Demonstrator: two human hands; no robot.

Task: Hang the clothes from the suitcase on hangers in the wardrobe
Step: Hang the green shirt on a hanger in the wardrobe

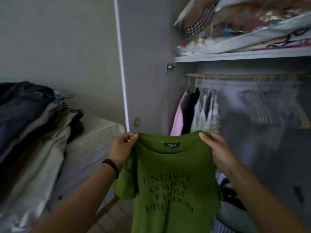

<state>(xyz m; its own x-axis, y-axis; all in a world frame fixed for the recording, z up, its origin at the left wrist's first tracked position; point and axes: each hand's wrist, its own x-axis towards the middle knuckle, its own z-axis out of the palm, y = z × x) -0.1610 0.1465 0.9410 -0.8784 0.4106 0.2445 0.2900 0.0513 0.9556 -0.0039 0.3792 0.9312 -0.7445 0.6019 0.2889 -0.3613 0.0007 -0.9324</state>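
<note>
- 2 bare hands held 1 green T-shirt [170, 182] up by its shoulders, in front of the open wardrobe [252, 55].
- The left hand [122, 149] was closed on the shirt's left shoulder, thumb and fingers pinching the fabric at the collar edge; 1 dark band [111, 166] circled that wrist.
- The right hand [218, 152] was closed on the opposite shoulder, thumb in front and fingers hidden behind the cloth.
- Between the 2 grips the neckline hung slack, with 1 dark label [171, 145] at its middle; below the grips the shirt showed 4 lines of dark print.
- Above and beyond the right hand ran 1 rail [235, 76]. About 6 garments [196, 111] hung on it in a bunch just above the shirt's collar; the exact count was blurred.
- Farther right of that grip hung a cluster of bare hangers [262, 106], too blurred to count.
- Over the rail, 1 shelf carried stacked bedding in clear bags [244, 26].
- Left of the left hand lay 1 heap of clothes [33, 123] on a pale covered surface [94, 142]; the wardrobe's door [144, 64] stood open just above that hand.
</note>
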